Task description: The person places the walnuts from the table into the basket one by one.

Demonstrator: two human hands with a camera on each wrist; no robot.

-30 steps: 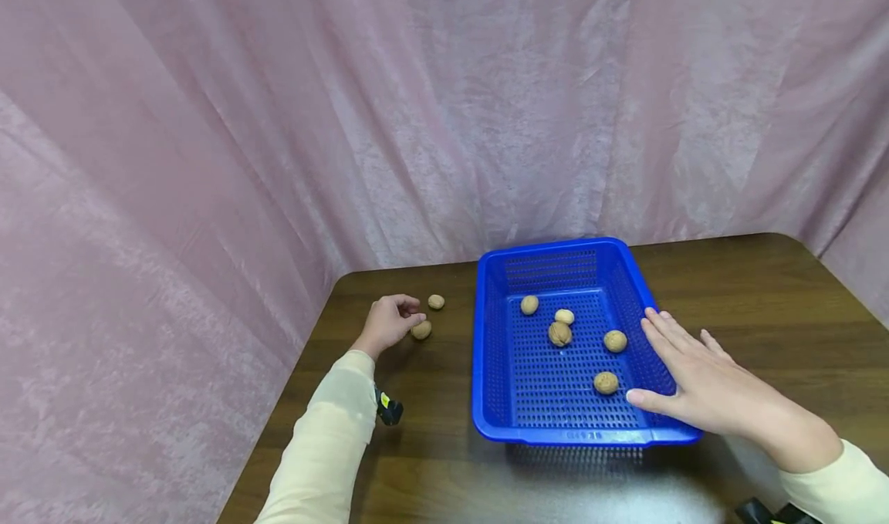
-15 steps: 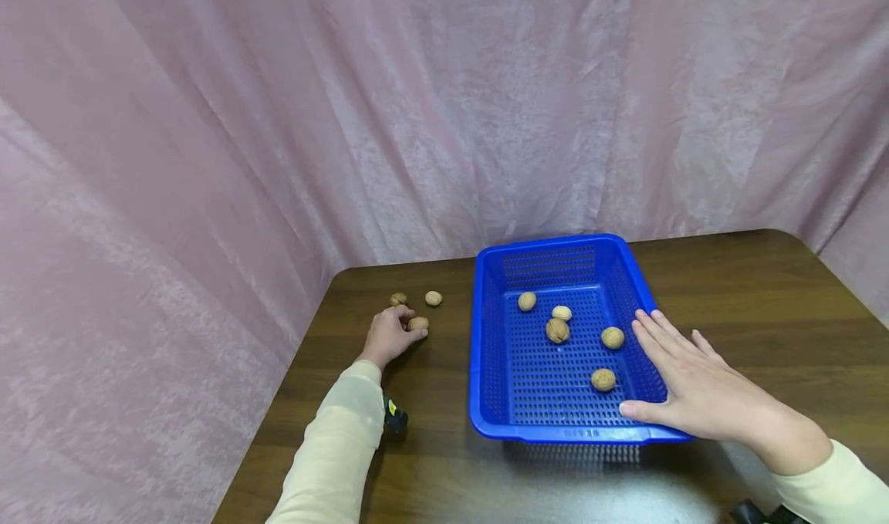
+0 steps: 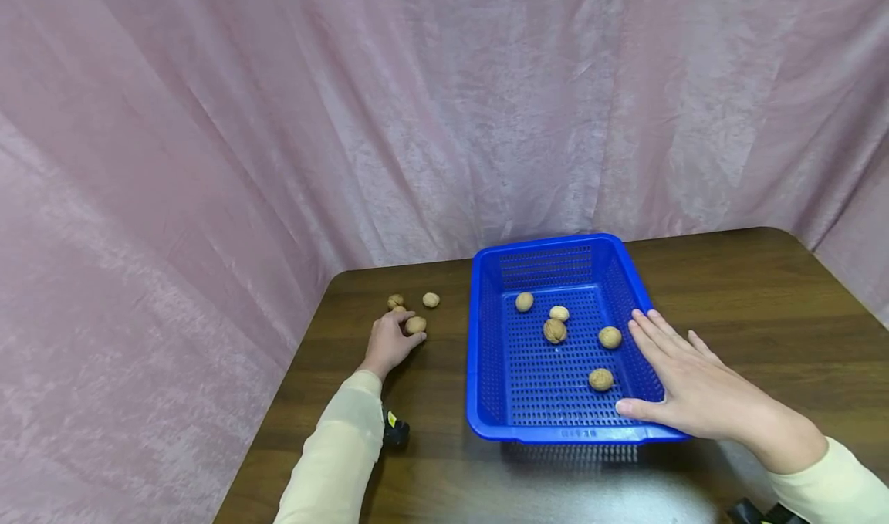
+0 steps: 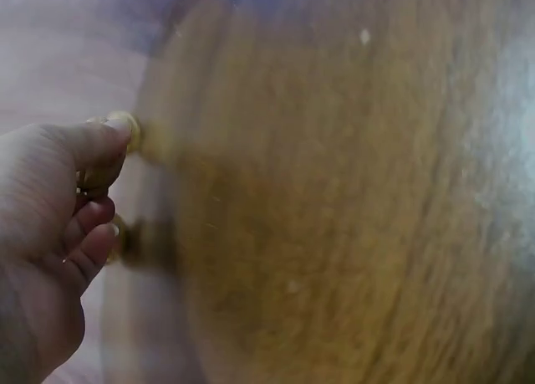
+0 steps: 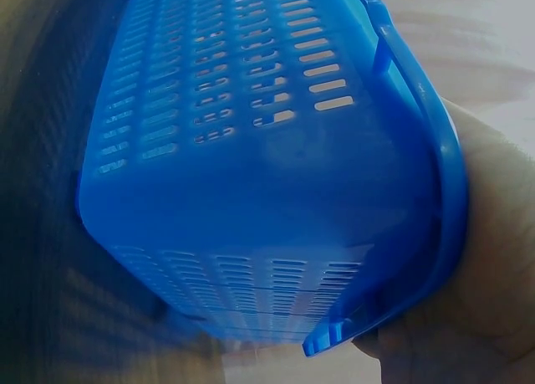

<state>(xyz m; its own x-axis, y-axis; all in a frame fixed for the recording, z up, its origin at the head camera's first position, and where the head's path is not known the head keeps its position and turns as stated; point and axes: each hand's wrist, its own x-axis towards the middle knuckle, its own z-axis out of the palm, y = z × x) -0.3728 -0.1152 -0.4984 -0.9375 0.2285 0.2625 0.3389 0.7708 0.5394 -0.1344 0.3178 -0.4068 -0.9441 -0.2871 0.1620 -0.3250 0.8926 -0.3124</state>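
Observation:
At the left of the table my left hand (image 3: 390,343) has its thumb and fingers round a walnut (image 3: 415,325), the thumb on the near side. In the left wrist view the thumb tip presses against this walnut (image 4: 127,131). Just beyond the fingers lie a darker walnut (image 3: 395,301) and another nut, partly hidden by the hand. A pale walnut (image 3: 430,300) sits a little to the right of them. My right hand (image 3: 694,385) lies with straight, spread fingers over the near right rim of the blue plastic basket (image 3: 475,339).
Several nuts lie loose on the basket's floor, among them a large walnut (image 3: 555,331) and one near the front (image 3: 600,380). The brown wooden table (image 3: 750,300) ends at a pink curtain (image 3: 444,123) behind it.
My left hand has moved slightly nearer and closed in on the walnut, uncovering the nuts behind its fingers. The right hand stays on the basket rim.

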